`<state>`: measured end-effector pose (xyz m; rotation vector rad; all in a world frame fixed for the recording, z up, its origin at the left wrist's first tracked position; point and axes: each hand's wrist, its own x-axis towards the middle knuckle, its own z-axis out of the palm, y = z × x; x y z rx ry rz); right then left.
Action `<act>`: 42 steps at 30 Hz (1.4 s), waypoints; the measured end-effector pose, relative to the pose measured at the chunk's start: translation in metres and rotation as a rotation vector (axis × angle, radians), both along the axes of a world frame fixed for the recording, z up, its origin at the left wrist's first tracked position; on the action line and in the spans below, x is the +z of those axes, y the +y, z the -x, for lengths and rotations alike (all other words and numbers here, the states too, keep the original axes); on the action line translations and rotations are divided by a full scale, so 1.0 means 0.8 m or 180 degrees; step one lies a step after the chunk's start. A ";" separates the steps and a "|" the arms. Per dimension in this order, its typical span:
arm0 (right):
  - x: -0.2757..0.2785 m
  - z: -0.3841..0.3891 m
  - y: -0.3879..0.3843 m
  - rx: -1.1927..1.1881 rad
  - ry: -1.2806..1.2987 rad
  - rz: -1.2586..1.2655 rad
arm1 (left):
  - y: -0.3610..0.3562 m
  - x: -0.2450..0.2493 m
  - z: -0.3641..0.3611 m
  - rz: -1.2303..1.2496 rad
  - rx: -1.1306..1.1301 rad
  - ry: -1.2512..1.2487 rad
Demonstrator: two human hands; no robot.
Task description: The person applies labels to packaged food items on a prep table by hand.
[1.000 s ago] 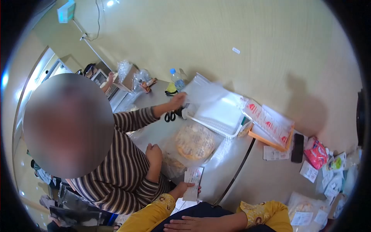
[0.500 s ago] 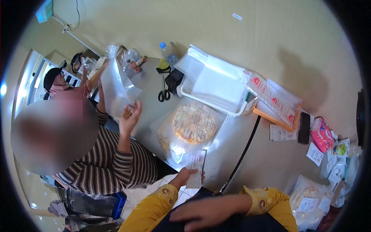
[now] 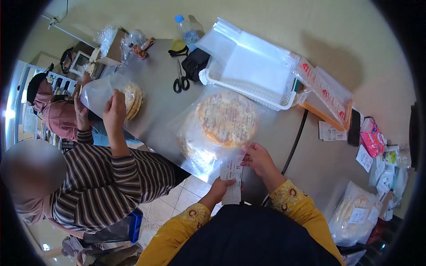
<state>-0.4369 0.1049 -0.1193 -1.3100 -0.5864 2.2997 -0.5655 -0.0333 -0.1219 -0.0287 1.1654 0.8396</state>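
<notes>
My left hand [image 3: 220,189] is closed on a long printed paper slip [image 3: 232,174], its thumb lying across the lower part. My right hand [image 3: 262,163] has its fingers and thumb at the slip's upper right edge, seemingly pinching it; the bag's edge lies right beside those fingertips. Just beyond the slip, a clear plastic bag [image 3: 202,167] lies on the table with round flat pizzas inside. The uppermost pizza [image 3: 227,119] has a pale, streaked topping.
At left, a person in a striped top [image 3: 111,177] handles a clear bag beside stacked pizzas [image 3: 132,101]. Scissors [image 3: 180,82], a bottle [image 3: 186,31], a white basket [image 3: 248,94], an orange tray [image 3: 326,116] and a phone [image 3: 353,128] sit farther back. Another bagged stack [image 3: 355,215] stands at right.
My right hand has moved from in front of my body up to the paper slip. The striped-top person's bag has swung left and down, and stacked pizzas now show beside it. My view has shifted.
</notes>
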 end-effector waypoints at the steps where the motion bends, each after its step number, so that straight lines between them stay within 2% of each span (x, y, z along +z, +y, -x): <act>1: -0.003 0.007 -0.003 -0.0057 0.0083 0.0094 | -0.001 -0.001 0.001 -0.0038 -0.0052 0.0024; 4: 0.003 0.021 -0.009 -0.0129 -0.0323 -0.0201 | 0.000 0.004 0.003 -0.0003 -0.0075 0.0026; 7: -0.003 0.024 -0.018 -0.0271 -0.0079 -0.0488 | -0.001 0.000 0.006 -0.0023 -0.0203 -0.0009; 11: 0.012 0.031 -0.028 -0.0596 0.0441 -0.0071 | -0.007 -0.015 0.010 -0.0204 -0.0295 -0.0139; 13: 0.015 0.030 -0.029 -0.0690 0.0512 0.0081 | -0.006 -0.018 0.011 -0.0218 -0.0353 -0.0182; 16: -0.003 0.028 -0.032 -0.0575 0.0065 -0.0094 | -0.006 -0.019 0.011 -0.0221 -0.0342 -0.0339; 19: 0.003 0.019 -0.026 -0.0570 0.0221 -0.0403 | -0.008 -0.015 0.013 -0.0234 -0.0384 -0.0321; 25: 0.060 -0.031 -0.014 -0.1398 0.0580 -0.0768 | -0.008 -0.009 0.011 -0.0299 -0.0495 -0.0323; 28: 0.086 -0.093 -0.016 -0.1433 0.0134 -0.1033 | -0.016 -0.007 0.015 -0.0422 -0.0621 -0.0474; 32: 0.090 -0.204 -0.035 -0.1159 -0.0512 -0.1151 | -0.029 0.001 0.027 -0.0206 -0.0583 -0.0913; 34: 0.085 -0.251 -0.056 -0.1011 -0.1043 -0.1098 | -0.033 0.023 0.033 -0.0233 -0.0489 -0.0961; 37: 0.052 -0.326 -0.088 -0.0993 -0.1649 -0.0996 | -0.032 0.040 0.030 -0.0689 -0.0519 -0.1092; 40: 0.041 -0.372 -0.115 -0.1059 -0.2943 -0.1232 | -0.014 0.065 -0.002 -0.0774 -0.0684 -0.0998; 42: 0.041 -0.379 -0.131 -0.1111 -0.4870 -0.2896 | -0.001 0.081 -0.032 -0.0737 -0.0788 -0.0636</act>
